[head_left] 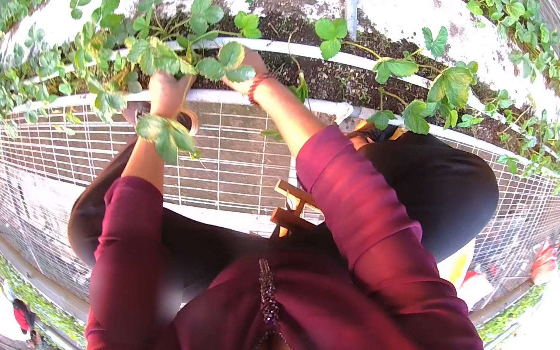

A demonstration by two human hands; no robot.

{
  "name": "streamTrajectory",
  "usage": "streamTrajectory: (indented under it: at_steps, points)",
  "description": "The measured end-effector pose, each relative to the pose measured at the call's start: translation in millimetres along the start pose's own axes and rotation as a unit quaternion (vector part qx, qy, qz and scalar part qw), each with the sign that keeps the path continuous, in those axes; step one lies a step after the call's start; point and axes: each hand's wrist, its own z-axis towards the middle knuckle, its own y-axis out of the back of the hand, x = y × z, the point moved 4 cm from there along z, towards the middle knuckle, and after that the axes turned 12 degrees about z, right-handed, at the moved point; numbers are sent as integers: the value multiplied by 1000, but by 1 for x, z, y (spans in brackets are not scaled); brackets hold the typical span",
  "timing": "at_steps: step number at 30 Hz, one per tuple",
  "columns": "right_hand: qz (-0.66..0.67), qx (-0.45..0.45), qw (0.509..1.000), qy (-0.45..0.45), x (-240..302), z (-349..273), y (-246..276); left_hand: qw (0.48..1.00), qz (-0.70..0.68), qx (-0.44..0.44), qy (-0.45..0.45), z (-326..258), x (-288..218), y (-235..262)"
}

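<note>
Nearest me, both maroon sleeves rise from the lower frame. My left hand [165, 93] sits centre-left among strawberry leaves [158, 56], which lie just above it; leaves hide its grip, so I cannot tell its state. My right hand [248, 64], farther up, reaches into the same plant over the white-edged soil trough [327, 78]; fingers hidden.

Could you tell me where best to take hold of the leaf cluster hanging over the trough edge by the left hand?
Probably by its stalk, just above the leaf cluster, coming from below beside the left hand: the leaflets droop loosely over the white trough rim.
</note>
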Motion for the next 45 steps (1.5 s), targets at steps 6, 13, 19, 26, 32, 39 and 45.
streamTrajectory:
  at_steps: [6, 13, 19, 26, 32, 39, 45]
  points:
    - [169, -109, 958, -206, -1, 6, -14, 997, -60, 20, 45, -12, -25, 19]
    - [254, -201, 902, -284, -4, 1, -6, 996, 20, -40, -79, -8, -26, 17]
    - [208, -151, 943, -211, 17, 12, -3, 991, -131, 8, 21, -14, -15, 16]
    - [110, 44, 971, -210, 0, 53, -14, 998, -5, -8, -59, -9, -36, 20]
    - [110, 80, 974, -178, 5, 54, -11, 996, 23, -18, -80, -10, -34, 23]
    - [48, -99, 986, -125, 8, 40, 14, 997, 38, 14, -68, -11, -34, 25]
    - [148, -39, 972, -177, 2, 45, 6, 999, -18, 37, -34, -10, -41, 27]
